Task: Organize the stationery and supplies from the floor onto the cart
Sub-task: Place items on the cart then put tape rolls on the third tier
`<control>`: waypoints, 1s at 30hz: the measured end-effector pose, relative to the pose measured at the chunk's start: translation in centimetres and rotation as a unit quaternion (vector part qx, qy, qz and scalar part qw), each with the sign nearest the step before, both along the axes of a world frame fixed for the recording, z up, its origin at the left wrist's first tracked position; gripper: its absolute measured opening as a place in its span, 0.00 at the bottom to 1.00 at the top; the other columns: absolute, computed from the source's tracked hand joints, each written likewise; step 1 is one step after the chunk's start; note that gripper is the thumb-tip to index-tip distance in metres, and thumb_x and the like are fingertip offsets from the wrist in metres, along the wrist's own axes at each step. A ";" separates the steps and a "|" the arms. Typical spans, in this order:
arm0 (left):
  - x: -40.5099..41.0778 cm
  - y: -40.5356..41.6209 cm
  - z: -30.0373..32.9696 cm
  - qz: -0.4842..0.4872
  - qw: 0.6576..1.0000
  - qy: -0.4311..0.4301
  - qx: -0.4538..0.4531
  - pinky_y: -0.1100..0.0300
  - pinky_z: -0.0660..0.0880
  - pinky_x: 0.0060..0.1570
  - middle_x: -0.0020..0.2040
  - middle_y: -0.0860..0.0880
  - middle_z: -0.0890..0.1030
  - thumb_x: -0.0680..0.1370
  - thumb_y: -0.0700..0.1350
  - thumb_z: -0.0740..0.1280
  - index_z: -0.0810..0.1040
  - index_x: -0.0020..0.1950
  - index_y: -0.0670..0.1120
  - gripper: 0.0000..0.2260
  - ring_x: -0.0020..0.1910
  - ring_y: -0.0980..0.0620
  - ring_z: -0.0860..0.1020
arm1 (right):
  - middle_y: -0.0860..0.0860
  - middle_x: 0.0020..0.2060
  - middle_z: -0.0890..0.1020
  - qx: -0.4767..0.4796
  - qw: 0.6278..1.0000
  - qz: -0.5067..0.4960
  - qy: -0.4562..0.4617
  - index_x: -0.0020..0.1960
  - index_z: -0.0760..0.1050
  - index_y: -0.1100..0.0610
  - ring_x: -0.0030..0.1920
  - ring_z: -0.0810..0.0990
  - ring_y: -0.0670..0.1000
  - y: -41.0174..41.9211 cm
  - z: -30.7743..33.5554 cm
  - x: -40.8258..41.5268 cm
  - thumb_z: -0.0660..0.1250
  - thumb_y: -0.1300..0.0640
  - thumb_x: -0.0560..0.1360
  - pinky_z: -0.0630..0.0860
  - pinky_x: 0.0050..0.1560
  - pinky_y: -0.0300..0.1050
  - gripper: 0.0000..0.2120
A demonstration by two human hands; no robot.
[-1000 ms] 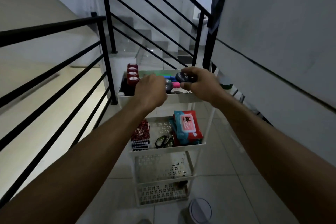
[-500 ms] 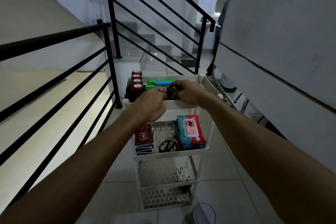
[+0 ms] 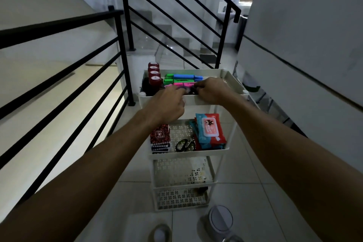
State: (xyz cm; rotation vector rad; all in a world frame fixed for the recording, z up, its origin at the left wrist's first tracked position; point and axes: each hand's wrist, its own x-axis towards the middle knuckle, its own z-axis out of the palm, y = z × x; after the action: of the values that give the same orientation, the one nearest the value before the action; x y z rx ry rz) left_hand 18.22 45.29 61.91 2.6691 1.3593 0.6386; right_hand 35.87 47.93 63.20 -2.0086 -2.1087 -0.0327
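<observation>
A white tiered cart point(image 3: 231, 79) stands on the tiled landing. Its top tray holds red-capped rolls point(image 3: 154, 73) at the left and green, blue and pink highlighters point(image 3: 181, 79) across the back. Both hands reach into the tray's near side. My right hand point(image 3: 212, 90) has curled fingers around a small dark round object point(image 3: 193, 90). My left hand point(image 3: 169, 104) has its fingers bent over a small item beside it, mostly hidden. The second tier holds card boxes point(image 3: 160, 139), black scissors point(image 3: 184, 145) and wet-wipe packs point(image 3: 210, 129).
Black stair railings point(image 3: 121, 49) run close on the left and behind the cart. A grey wall point(image 3: 304, 35) closes the right side. On the floor near my feet lie a round white lidded container point(image 3: 221, 220) and a tape roll point(image 3: 160, 234). The lower tiers look nearly bare.
Both hands have come down from above the top tray into its near edge, the right hand bringing the dark round object with it. The view has tilted slightly.
</observation>
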 end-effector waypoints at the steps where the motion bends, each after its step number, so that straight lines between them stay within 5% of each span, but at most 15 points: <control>1: 0.0 0.0 -0.1 -0.001 1.000 -0.007 0.001 0.52 0.74 0.57 0.64 0.44 0.74 0.80 0.46 0.59 0.70 0.70 0.43 0.18 0.59 0.47 0.74 | 0.55 0.47 0.79 -0.003 1.000 0.000 0.001 0.66 0.75 0.53 0.45 0.78 0.51 -0.1 0.0 0.1 0.56 0.49 0.82 0.70 0.40 0.41 0.17; 5: -0.1 0.1 -0.5 -0.007 0.999 -0.035 0.007 0.49 0.73 0.60 0.64 0.44 0.74 0.79 0.47 0.61 0.71 0.69 0.44 0.18 0.61 0.47 0.74 | 0.54 0.49 0.78 0.034 0.995 0.003 0.089 0.69 0.71 0.51 0.39 0.75 0.46 -1.1 0.0 0.2 0.59 0.49 0.81 0.66 0.33 0.36 0.18; 9: -0.5 -0.8 -1.4 -0.045 0.993 -0.109 0.027 0.48 0.71 0.64 0.66 0.48 0.74 0.77 0.47 0.64 0.71 0.69 0.46 0.21 0.65 0.50 0.71 | 0.54 0.66 0.74 0.161 0.972 0.073 0.156 0.71 0.70 0.50 0.61 0.72 0.50 -4.3 -2.2 0.4 0.64 0.51 0.78 0.71 0.57 0.44 0.21; 12: -1.4 -2.8 -2.9 -0.045 0.981 -0.170 0.078 0.49 0.65 0.70 0.70 0.49 0.70 0.76 0.49 0.67 0.69 0.71 0.47 0.23 0.72 0.51 0.64 | 0.50 0.70 0.71 0.199 0.967 0.089 0.130 0.72 0.67 0.48 0.71 0.65 0.52 -7.6 -4.8 1.5 0.67 0.48 0.75 0.63 0.70 0.56 0.26; 17: -3.6 -6.9 -7.8 -0.007 0.971 -0.220 0.097 0.47 0.67 0.69 0.67 0.47 0.72 0.75 0.50 0.69 0.71 0.69 0.45 0.24 0.70 0.50 0.67 | 0.48 0.73 0.66 0.180 0.970 0.058 0.154 0.74 0.64 0.48 0.74 0.61 0.49 -13.1 -9.6 2.6 0.67 0.44 0.74 0.56 0.70 0.49 0.30; 23: -4.7 -10.2 -14.5 0.015 0.982 -0.186 0.022 0.57 0.63 0.66 0.66 0.49 0.74 0.74 0.53 0.68 0.72 0.68 0.47 0.24 0.67 0.51 0.69 | 0.49 0.72 0.69 0.126 0.976 0.037 0.174 0.74 0.64 0.49 0.71 0.66 0.50 -16.4 -15.5 2.5 0.67 0.42 0.73 0.61 0.69 0.49 0.32; 30: -4.3 -13.1 -23.4 0.027 0.982 -0.169 -0.075 0.53 0.70 0.60 0.62 0.48 0.76 0.73 0.52 0.69 0.74 0.65 0.46 0.22 0.61 0.50 0.73 | 0.49 0.69 0.73 0.064 0.976 0.009 0.208 0.72 0.67 0.50 0.67 0.69 0.49 -20.2 -23.5 4.1 0.71 0.45 0.72 0.63 0.67 0.43 0.31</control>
State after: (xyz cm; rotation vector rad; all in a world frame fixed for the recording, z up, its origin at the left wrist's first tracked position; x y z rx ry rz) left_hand 13.88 32.23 38.56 2.2845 1.3277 0.9058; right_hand 39.92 27.78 39.69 -1.7400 -1.8113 0.2299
